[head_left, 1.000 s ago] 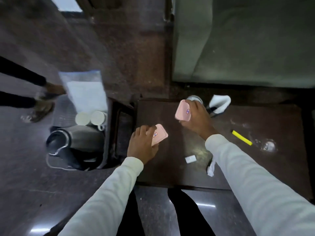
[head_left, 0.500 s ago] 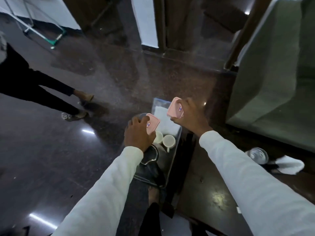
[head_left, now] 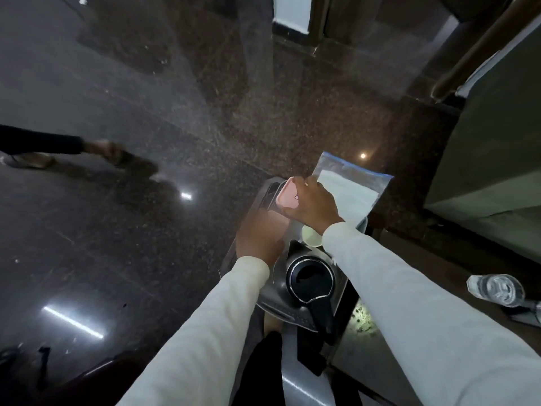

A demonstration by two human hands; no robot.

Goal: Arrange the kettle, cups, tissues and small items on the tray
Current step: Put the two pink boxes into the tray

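Note:
A steel kettle with a black lid and handle stands on the dark tray. Just beyond the kettle, a white cup sits on the tray. A clear bag of white tissues lies across the tray's far end. My right hand holds a pink packet over the tray's far left corner. My left hand is blurred, close below it, with a second pink packet in its fingers, over the tray's left side.
A dark table lies to the right with a clear glass on it. A grey-green sofa stands at the far right. Another person's legs cross the polished floor at the left.
The view swung from the table to the tray. Both hands carried their pink packets leftward and down over the tray's far left part.

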